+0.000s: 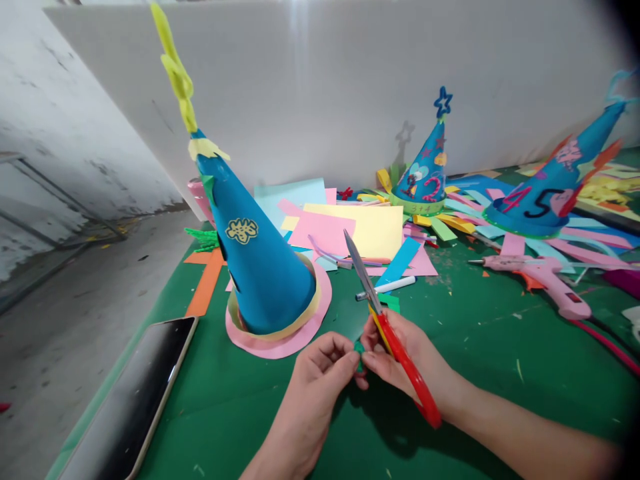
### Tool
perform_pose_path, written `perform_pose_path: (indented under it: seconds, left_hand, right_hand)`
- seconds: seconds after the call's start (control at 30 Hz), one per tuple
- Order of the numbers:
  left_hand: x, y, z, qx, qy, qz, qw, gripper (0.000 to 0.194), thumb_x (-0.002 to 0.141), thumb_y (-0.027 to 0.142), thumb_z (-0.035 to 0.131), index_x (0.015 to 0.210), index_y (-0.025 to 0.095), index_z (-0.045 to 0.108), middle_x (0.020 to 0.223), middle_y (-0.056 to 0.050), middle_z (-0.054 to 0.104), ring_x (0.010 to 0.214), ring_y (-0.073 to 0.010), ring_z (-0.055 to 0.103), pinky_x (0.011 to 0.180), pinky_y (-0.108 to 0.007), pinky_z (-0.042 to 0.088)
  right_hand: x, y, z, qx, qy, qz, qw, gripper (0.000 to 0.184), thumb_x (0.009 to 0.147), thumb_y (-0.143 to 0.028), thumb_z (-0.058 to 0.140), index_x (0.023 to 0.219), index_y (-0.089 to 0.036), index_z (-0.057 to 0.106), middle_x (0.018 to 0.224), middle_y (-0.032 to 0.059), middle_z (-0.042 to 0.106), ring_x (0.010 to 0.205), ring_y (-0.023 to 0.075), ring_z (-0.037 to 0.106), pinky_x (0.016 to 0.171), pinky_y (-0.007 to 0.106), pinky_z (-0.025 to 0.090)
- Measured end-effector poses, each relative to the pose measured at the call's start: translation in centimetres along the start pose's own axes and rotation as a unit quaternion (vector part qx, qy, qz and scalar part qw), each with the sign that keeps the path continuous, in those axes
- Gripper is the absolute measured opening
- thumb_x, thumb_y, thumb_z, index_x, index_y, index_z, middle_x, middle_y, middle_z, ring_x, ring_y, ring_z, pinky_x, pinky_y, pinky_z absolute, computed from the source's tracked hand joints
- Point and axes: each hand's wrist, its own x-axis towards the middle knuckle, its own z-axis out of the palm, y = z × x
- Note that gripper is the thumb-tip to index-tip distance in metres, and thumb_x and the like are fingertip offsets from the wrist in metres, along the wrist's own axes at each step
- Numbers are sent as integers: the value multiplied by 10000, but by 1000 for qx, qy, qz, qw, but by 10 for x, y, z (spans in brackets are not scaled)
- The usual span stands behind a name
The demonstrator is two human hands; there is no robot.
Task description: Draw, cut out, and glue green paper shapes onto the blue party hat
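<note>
My left hand (317,377) pinches a small, dark green piece (359,355), perhaps folded paper, between thumb and fingertips. On its other side, the thumb and fingertips of my right hand (417,343) touch the same piece. Red-and-yellow-handled scissors (407,367) rest in my right hand, blades closed and pointing up and away from me. Just beyond my left hand stands a blue paper cone hat (270,267), leaning left, with a pink and cream brim, a cream flower-like sticker and a yellow twisted pipe cleaner (177,80) at its tip.
A phone (130,400) lies at the left table edge beside an orange paper strip (206,287). Coloured paper sheets (370,220) and a white marker (396,285) lie behind my hands. Further right are two decorated blue hats (425,170) and a pink glue gun (545,273) with its cord.
</note>
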Motion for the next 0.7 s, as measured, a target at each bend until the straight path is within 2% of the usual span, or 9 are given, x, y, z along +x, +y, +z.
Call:
perform_pose_path:
  seconds: [0.23, 0.37, 0.47, 0.7]
  left_hand:
    - [0, -2, -2, 10, -14, 7, 1000, 120, 727, 189, 580, 643, 158, 500, 584, 38, 509, 543, -95, 504, 569, -228, 348]
    - [-1, -3, 0, 34, -23, 4, 999, 121, 725, 197, 581, 647, 152, 500, 613, 30, 515, 542, -97, 510, 565, -232, 350]
    - [-1, -2, 1, 31, -14, 1, 999, 116, 716, 182, 580, 638, 151, 500, 596, 29, 517, 535, -94, 500, 563, -230, 348]
    - [1, -3, 0, -41, -7, 2, 999, 150, 759, 232, 570, 642, 154, 519, 579, 14, 541, 549, -112, 515, 574, -239, 373]
  right_hand:
    - [0, 0, -3, 17, -2, -4, 1000, 113, 797, -201, 535, 843, -206, 431, 737, -33, 528, 644, 94, 527, 603, 226, 443]
    - [4, 4, -2, -2, 12, -19, 1000, 184, 738, -187, 604, 823, -212, 443, 714, -48, 507, 629, 93, 511, 585, 223, 441]
    - [5, 10, -2, 30, 8, -18, 999, 202, 729, -208, 610, 825, -222, 432, 696, -52, 507, 585, 92, 510, 562, 232, 446]
    - [2, 7, 1, 50, 16, -1, 999, 202, 734, -216, 589, 837, -234, 416, 696, -45, 514, 564, 102, 520, 549, 247, 456]
